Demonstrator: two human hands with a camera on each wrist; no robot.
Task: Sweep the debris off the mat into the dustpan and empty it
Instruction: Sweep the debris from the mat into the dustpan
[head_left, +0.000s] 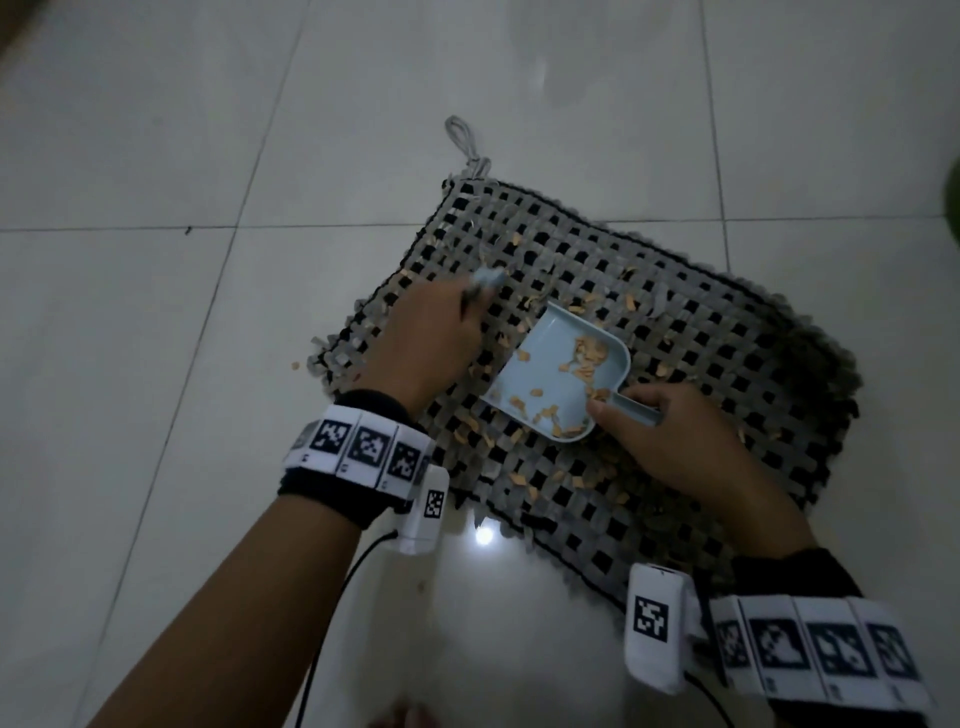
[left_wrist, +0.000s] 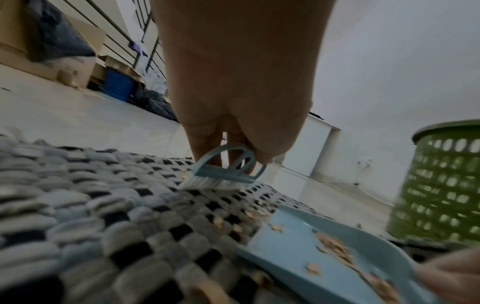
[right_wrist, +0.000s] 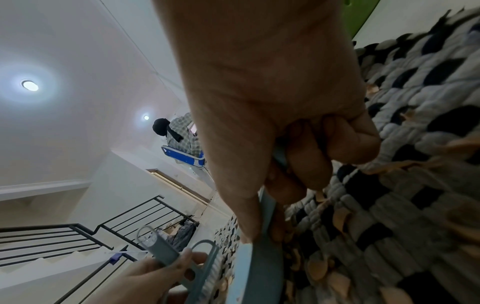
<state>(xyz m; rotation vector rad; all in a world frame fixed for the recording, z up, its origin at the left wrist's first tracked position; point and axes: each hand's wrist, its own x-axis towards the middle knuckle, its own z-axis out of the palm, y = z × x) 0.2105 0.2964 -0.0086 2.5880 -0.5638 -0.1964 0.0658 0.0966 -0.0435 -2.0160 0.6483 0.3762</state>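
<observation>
While the left hand (head_left: 421, 332) grips the brush (left_wrist: 226, 168) on the mat (head_left: 701, 322), right hand (head_left: 660, 436) grips the dustpan (head_left: 550, 374) handle; debris (head_left: 587, 356) lies just beyond that grip.

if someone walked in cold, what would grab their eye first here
Likely the pale blue dustpan in the middle of the checkered woven mat, already holding orange scraps, with the right hand gripping its handle. Just left of it the left hand holds a small brush with its bristles on the mat. More scraps lie scattered around the pan.
</observation>
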